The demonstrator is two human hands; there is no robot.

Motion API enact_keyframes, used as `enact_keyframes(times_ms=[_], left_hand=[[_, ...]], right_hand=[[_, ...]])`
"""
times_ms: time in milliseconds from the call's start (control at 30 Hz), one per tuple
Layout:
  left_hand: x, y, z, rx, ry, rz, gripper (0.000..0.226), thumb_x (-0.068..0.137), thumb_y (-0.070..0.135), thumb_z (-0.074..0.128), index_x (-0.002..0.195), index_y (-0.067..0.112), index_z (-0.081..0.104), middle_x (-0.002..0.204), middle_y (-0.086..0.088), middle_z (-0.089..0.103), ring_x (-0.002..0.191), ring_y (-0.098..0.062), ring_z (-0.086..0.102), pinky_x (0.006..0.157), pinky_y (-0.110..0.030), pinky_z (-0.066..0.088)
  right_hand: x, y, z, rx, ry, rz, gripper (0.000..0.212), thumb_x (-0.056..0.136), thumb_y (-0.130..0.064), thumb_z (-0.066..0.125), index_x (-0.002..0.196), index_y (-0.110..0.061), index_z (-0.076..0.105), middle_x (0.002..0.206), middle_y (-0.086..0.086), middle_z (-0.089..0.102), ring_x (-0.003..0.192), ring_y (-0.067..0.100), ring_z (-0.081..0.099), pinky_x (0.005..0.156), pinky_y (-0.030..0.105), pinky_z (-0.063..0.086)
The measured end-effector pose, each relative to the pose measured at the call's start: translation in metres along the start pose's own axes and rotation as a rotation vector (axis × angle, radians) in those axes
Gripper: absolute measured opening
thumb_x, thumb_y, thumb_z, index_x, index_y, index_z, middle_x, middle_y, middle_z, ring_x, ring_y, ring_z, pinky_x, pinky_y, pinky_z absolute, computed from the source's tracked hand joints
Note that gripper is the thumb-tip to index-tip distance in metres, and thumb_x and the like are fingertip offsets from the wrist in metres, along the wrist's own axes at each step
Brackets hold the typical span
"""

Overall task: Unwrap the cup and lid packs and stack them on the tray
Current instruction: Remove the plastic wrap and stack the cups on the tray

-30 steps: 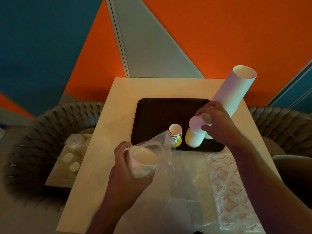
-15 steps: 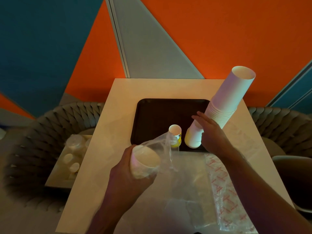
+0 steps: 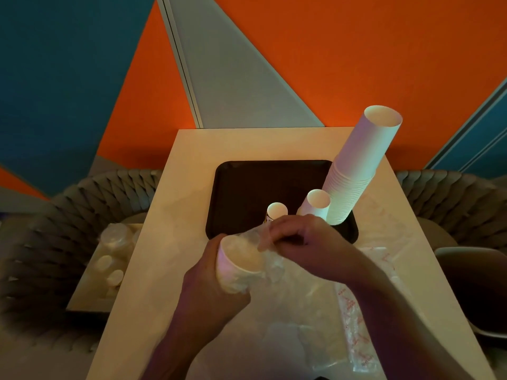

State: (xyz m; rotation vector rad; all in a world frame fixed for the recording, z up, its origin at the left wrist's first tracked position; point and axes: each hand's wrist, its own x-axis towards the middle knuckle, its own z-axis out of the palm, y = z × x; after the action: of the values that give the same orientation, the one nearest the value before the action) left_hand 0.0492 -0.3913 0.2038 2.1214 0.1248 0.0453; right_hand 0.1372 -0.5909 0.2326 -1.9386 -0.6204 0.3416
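Note:
My left hand [image 3: 211,294] grips a short pack of white cups [image 3: 241,259], tilted with its open mouth toward me. A clear plastic wrap [image 3: 271,267] still hangs around the pack. My right hand [image 3: 304,242] pinches that wrap at the pack's rim. Behind my hands lies the black tray [image 3: 247,187]. A tall stack of white cups [image 3: 356,171] stands on the tray's right side. Beside it stand a shorter white stack [image 3: 315,202] and a small printed cup stack [image 3: 276,211].
Empty clear and red-printed wrappers [image 3: 351,311] lie on the beige table [image 3: 178,215] near me. A low side surface on the left holds more wrapped packs [image 3: 115,242]. Woven chairs [image 3: 82,204] flank the table. An orange and blue wall rises behind.
My right hand left the shorter white stack on the tray and came back to the wrap on the pack in my left hand. The pack has risen slightly.

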Motion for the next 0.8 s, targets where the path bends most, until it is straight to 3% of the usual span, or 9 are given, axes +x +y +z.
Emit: enact_keyframes(times_ms=[100,167,267,333,467,567,667,800], left_hand=[[-0.001,0.008,0.000,-0.021,0.008,0.015,0.069,0.059,0.040,0.092,0.106,0.055,0.044,0.102,0.059,0.045,0.100,0.030,0.047,0.069,0.006,0.039],[-0.002,0.010,0.000,-0.018,0.020,0.013,0.065,0.053,0.056,0.082,0.106,0.055,0.044,0.100,0.058,0.047,0.100,0.033,0.043,0.069,0.008,0.037],[-0.003,0.005,0.002,-0.001,0.036,0.026,0.068,0.061,0.043,0.091,0.108,0.059,0.045,0.101,0.050,0.054,0.103,0.029,0.046,0.072,0.007,0.038],[-0.003,0.001,0.004,0.012,0.033,0.026,0.073,0.064,0.031,0.094,0.107,0.062,0.044,0.103,0.048,0.055,0.103,0.029,0.047,0.070,0.007,0.038],[-0.004,-0.002,0.003,0.023,0.007,0.024,0.076,0.063,0.036,0.094,0.111,0.061,0.041,0.107,0.058,0.045,0.104,0.030,0.044,0.070,0.005,0.040],[-0.005,-0.003,0.004,0.028,0.011,0.022,0.076,0.063,0.033,0.094,0.109,0.059,0.040,0.101,0.056,0.048,0.101,0.034,0.041,0.069,0.008,0.037],[-0.005,-0.004,0.008,0.038,0.012,0.012,0.074,0.065,0.028,0.093,0.105,0.060,0.040,0.094,0.043,0.055,0.098,0.037,0.039,0.068,0.009,0.035],[-0.003,-0.005,0.007,0.058,0.000,0.072,0.080,0.067,0.032,0.092,0.109,0.075,0.040,0.109,0.060,0.041,0.105,0.030,0.043,0.071,0.005,0.039]], right_hand=[[0.002,0.009,0.007,0.001,-0.020,0.073,0.014,0.094,-0.011,0.069,0.096,-0.022,0.078,0.091,-0.006,0.075,0.085,0.012,0.071,0.076,0.031,0.056],[0.002,0.012,0.009,0.047,0.007,0.115,0.012,0.093,-0.008,0.069,0.096,-0.018,0.075,0.091,-0.002,0.075,0.088,0.015,0.071,0.078,0.034,0.060],[0.001,0.009,0.015,0.147,-0.008,0.139,0.010,0.086,-0.004,0.075,0.085,-0.014,0.073,0.088,-0.002,0.075,0.084,0.011,0.071,0.075,0.028,0.058],[0.001,0.010,0.020,0.169,0.022,0.162,0.012,0.083,-0.001,0.077,0.084,-0.012,0.073,0.086,-0.002,0.075,0.084,0.013,0.072,0.077,0.033,0.061],[0.002,0.011,0.017,0.180,0.131,0.192,0.021,0.079,0.009,0.070,0.078,-0.012,0.069,0.078,0.004,0.073,0.078,0.023,0.071,0.074,0.036,0.061],[0.002,0.014,0.015,0.207,0.105,0.219,0.020,0.081,0.003,0.072,0.077,-0.016,0.066,0.079,0.008,0.071,0.072,0.017,0.065,0.068,0.033,0.056],[0.002,0.015,0.021,0.224,0.053,0.270,0.018,0.081,-0.006,0.080,0.085,-0.017,0.067,0.088,0.002,0.074,0.084,0.020,0.072,0.071,0.037,0.061],[0.000,0.016,0.019,0.254,0.133,0.299,0.017,0.085,-0.010,0.079,0.089,-0.021,0.067,0.091,0.002,0.076,0.085,0.020,0.074,0.072,0.037,0.063]])
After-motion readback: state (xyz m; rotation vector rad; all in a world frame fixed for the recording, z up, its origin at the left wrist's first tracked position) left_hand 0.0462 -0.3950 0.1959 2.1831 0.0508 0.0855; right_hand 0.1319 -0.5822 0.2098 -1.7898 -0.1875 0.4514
